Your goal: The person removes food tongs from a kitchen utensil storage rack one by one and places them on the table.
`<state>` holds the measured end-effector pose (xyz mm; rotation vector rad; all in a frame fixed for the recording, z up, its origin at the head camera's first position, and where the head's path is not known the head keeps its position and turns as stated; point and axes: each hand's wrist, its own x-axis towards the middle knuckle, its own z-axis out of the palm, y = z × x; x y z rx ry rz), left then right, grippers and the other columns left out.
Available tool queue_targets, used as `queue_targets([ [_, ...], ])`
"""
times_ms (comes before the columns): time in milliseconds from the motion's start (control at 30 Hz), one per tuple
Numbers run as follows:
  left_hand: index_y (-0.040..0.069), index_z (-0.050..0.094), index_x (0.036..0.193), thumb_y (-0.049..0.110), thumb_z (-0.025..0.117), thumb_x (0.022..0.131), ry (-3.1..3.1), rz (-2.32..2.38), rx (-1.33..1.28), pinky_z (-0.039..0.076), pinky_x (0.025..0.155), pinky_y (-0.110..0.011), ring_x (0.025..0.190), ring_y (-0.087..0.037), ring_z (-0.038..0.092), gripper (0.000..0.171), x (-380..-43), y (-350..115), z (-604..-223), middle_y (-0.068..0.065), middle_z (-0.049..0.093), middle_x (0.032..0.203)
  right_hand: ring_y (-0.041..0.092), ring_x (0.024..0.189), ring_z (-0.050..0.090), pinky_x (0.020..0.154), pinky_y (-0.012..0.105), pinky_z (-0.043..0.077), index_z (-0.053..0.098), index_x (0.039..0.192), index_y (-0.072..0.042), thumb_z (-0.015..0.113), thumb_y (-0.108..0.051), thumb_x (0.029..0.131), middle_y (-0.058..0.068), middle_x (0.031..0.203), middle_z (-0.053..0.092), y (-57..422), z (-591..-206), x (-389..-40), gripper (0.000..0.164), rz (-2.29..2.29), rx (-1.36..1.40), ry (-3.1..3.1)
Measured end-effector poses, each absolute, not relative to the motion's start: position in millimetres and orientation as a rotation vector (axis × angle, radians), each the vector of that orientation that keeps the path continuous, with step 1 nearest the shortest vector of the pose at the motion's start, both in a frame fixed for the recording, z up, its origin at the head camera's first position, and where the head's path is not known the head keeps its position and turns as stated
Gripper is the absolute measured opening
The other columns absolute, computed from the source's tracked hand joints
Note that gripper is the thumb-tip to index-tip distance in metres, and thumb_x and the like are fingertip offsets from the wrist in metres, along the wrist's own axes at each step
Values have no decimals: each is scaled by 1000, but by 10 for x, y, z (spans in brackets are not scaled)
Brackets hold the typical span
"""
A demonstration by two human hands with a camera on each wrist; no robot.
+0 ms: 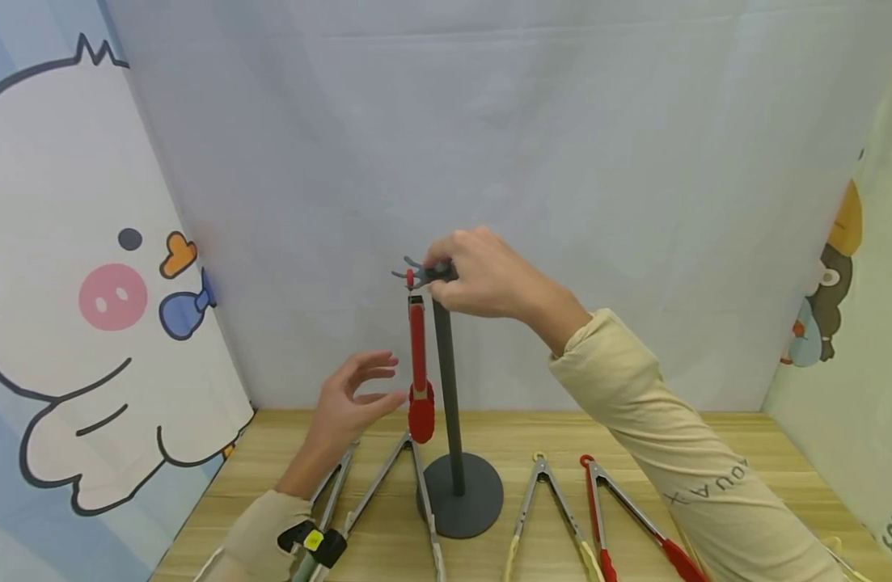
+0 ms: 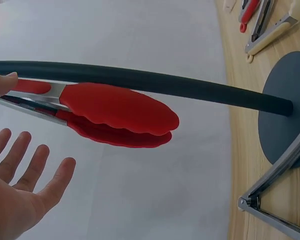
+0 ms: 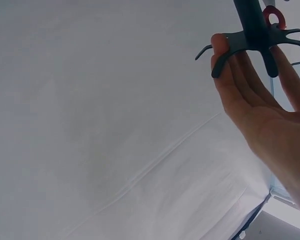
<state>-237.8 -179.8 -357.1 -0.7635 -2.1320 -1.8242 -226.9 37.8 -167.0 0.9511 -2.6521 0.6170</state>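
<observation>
A pair of red-tipped tongs [image 1: 418,347] hangs by its red ring from one hook of a dark grey stand [image 1: 449,396]. My right hand [image 1: 485,279] grips the hooked top [image 3: 255,40] of the stand, its fingers and thumb around the hooks. Beside the hanging tongs is my left hand [image 1: 349,404], fingers spread and slightly bent, holding nothing. In the left wrist view the red scalloped tips [image 2: 122,110] lie close together alongside the pole. The left thumb is near the tongs' handle; whether it touches cannot be told.
On the wooden table [image 1: 518,428], spread tongs with pale tips [image 1: 416,469] stand left of the round base [image 1: 475,517]. Yellow-tipped tongs [image 1: 542,485] and other red-tipped tongs [image 1: 620,501] lie to its right. A pale cloth backdrop [image 1: 635,162] rises behind.
</observation>
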Motion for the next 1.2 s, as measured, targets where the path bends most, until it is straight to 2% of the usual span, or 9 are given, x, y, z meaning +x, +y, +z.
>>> queue_targets([
  [233, 11, 51, 129, 5, 73, 82, -2163, -1812, -765, 50, 88, -38, 114, -26, 52, 52, -2392, -1697, -3568, -7, 54, 127, 16, 57, 45, 57, 28, 36, 70, 102, -3, 53, -7, 83, 6, 91, 66, 381, -1670, -2274, 25, 624, 972, -2647],
  [467, 3, 49, 130, -1, 71, 81, -2180, -1819, -754, 46, 89, -52, 114, -37, 50, 54, -2262, -1577, -3406, -17, 52, 128, 16, 60, 47, 57, 28, 38, 70, 102, -3, 52, -6, 82, 6, 92, 66, 392, -1665, -2285, 27, 650, 990, -2645],
  [700, 5, 50, 130, 2, 72, 82, -2225, -1848, -727, 48, 88, -47, 113, -34, 52, 53, -2265, -1518, -3406, -15, 55, 124, 15, 56, 43, 55, 28, 36, 70, 101, -5, 53, -6, 83, 5, 91, 66, 407, -1660, -2288, 25, 672, 1017, -2648],
  [933, 18, 53, 128, 17, 76, 82, -2247, -1835, -726, 49, 87, -41, 110, -23, 55, 51, -2468, -1559, -3661, -4, 58, 121, 15, 57, 44, 56, 28, 37, 71, 101, -6, 54, -8, 83, 5, 93, 66, 417, -1657, -2301, 25, 658, 1044, -2644],
  [1067, 22, 55, 126, 23, 76, 82, -2259, -1820, -718, 50, 87, -40, 108, -20, 56, 50, -2462, -1558, -3667, 0, 58, 119, 16, 64, 49, 57, 29, 38, 71, 101, -5, 53, -7, 81, 6, 94, 67, 435, -1651, -2319, 27, 665, 1076, -2629],
  [1200, 22, 55, 126, 22, 75, 82, -2243, -1814, -730, 50, 85, -40, 106, -20, 57, 48, -2453, -1557, -3672, 0, 59, 118, 18, 70, 52, 59, 29, 39, 71, 103, -4, 52, -6, 79, 8, 97, 67, 463, -1644, -2341, 30, 686, 1106, -2615],
])
